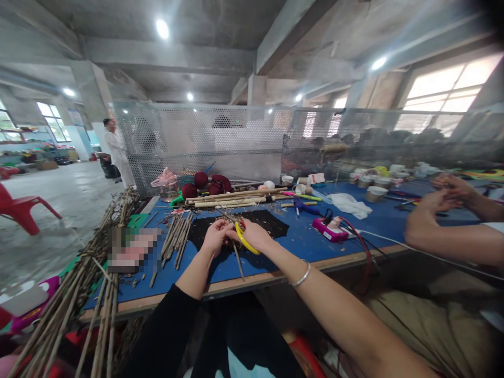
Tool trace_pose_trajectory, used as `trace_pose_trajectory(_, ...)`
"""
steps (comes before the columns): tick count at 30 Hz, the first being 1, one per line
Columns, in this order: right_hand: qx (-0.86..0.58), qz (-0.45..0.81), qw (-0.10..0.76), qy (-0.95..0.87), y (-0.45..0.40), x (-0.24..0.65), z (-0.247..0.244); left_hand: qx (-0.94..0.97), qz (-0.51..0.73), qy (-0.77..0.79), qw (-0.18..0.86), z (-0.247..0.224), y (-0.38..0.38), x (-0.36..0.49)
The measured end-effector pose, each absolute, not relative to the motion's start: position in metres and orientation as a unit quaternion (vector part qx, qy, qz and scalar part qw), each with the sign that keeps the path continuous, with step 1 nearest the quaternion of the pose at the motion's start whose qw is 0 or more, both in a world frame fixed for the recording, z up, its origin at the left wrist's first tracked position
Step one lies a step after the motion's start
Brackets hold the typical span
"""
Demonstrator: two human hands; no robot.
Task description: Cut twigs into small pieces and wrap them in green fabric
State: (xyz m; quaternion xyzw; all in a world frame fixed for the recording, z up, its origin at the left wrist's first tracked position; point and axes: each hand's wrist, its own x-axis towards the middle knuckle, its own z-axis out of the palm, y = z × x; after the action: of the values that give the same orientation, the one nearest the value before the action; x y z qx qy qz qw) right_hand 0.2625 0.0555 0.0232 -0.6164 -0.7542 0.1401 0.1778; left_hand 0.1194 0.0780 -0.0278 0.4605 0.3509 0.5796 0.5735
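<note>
My right hand (255, 234) is closed around a cutting tool with a yellow handle (244, 242); its blades are partly hidden, so I cannot tell whether it is scissors or pruning shears. Close against it, my left hand (216, 236) has its fingers pinched on a thin brown stick (238, 261) that slants down toward the table edge. Both hands are above a black cloth (273, 224) strewn with plant bits. To the left lie several short cut sticks (177, 236) side by side on the blue table top (212, 270).
A bundle of long branches (73, 310) leans at the left table end. Pale rods (232, 199) and dark red balls (201, 180) lie behind the cloth. A magenta power strip (329, 231) trails cables rightward. Another person's hands (449, 191) work at right. A mesh partition (205, 142) stands behind.
</note>
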Motion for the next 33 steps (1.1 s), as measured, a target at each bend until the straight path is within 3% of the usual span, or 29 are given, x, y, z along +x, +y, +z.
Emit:
trace_pose_trajectory(16,-0.630,0.162,0.177,-0.739,0.065,0.273,0.011,0.467,0.556,0.346,0.594,-0.026,0.076,0.119)
trace_pose_trajectory(21,-0.637,0.139,0.240,-0.719,0.069,0.281,-0.001,0.417,0.547,0.357,0.632,-0.021,0.073,0.116)
trace_pose_trajectory(27,-0.607,0.163,0.398,-0.668,0.063,0.287,-0.020,0.372,0.584,0.364,0.623,-0.018,0.061,0.119)
trace_pose_trajectory(33,-0.567,0.196,0.420,-0.681,0.059,0.286,-0.030,0.363,0.586,0.343,0.638,-0.016,0.056,0.118)
